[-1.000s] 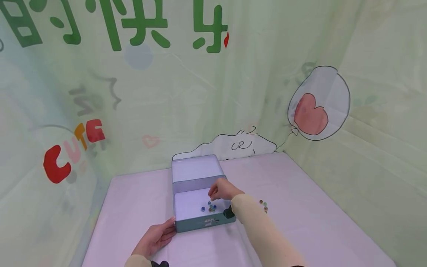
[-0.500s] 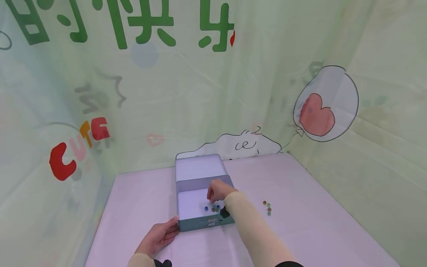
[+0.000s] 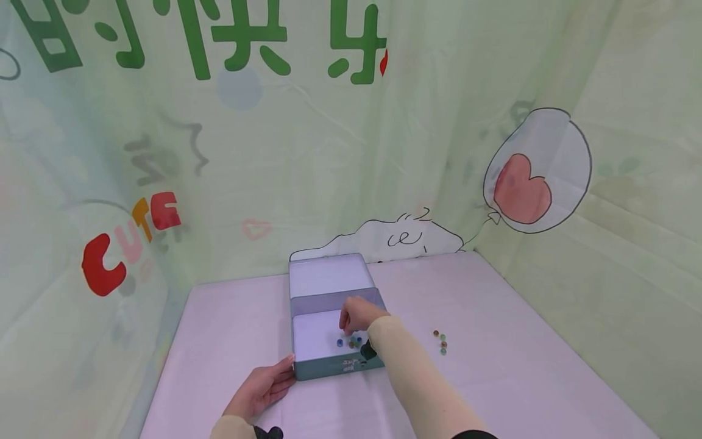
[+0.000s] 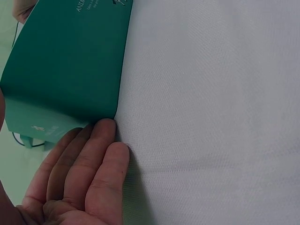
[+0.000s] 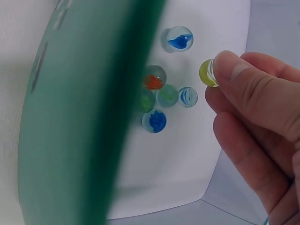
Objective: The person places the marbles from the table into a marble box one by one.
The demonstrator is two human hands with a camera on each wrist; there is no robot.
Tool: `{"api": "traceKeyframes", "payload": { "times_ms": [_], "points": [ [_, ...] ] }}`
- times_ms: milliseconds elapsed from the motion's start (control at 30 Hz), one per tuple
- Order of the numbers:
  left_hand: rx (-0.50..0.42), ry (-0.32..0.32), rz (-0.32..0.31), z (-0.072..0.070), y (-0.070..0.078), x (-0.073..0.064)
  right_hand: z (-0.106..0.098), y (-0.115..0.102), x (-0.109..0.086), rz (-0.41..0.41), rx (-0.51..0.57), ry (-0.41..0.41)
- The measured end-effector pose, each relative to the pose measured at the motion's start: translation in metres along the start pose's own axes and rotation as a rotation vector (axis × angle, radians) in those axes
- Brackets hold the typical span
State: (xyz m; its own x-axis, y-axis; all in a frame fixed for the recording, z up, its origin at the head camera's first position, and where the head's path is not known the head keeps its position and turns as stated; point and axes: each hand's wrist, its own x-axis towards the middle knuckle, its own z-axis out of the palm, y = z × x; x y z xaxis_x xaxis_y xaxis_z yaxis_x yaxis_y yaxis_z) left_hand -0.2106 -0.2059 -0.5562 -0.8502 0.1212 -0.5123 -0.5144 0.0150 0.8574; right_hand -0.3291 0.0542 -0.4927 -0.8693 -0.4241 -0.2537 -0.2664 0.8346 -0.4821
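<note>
Between thumb and fingers, my right hand (image 3: 359,314) pinches a yellow marble (image 5: 207,73) above the floor of an open green box (image 3: 323,367). Several glass marbles lie in the box, among them a blue one (image 5: 180,39), an orange one (image 5: 153,78) and a blue-and-white striped one (image 5: 188,97). The box's green front wall hides part of this group in the right wrist view. At the near left corner of the box, my left hand (image 4: 79,178) rests its nearly straight fingers against the wall.
Several more marbles (image 3: 443,344) lie on the pale table cover (image 3: 493,378), right of the box. The raised lid (image 3: 331,275) leans back at the rear of the box. A printed curtain (image 3: 307,158) surrounds the table at the back and sides.
My right hand has lowered slightly inside the box. The head view has shifted a little, moving the scene rightward. My left hand stays at the box corner.
</note>
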Motion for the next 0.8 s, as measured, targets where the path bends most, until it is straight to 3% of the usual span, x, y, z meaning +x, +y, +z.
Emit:
{"api": "traceKeyframes", "payload": {
  "times_ms": [300,400,600,800],
  "points": [
    [-0.011,0.001,0.001,0.0,-0.001,0.001,0.0,0.001,-0.001,-0.004,0.011,0.01],
    [-0.011,-0.004,0.004,0.001,-0.001,0.001,-0.002,0.003,-0.005,-0.013,0.059,0.022],
    [-0.001,-0.002,-0.001,0.002,-0.002,0.003,-0.009,0.017,-0.016,-0.056,0.33,0.086],
    [-0.008,0.006,-0.006,0.002,-0.002,0.002,-0.024,0.041,-0.04,-0.047,0.593,0.23]
  ]
}}
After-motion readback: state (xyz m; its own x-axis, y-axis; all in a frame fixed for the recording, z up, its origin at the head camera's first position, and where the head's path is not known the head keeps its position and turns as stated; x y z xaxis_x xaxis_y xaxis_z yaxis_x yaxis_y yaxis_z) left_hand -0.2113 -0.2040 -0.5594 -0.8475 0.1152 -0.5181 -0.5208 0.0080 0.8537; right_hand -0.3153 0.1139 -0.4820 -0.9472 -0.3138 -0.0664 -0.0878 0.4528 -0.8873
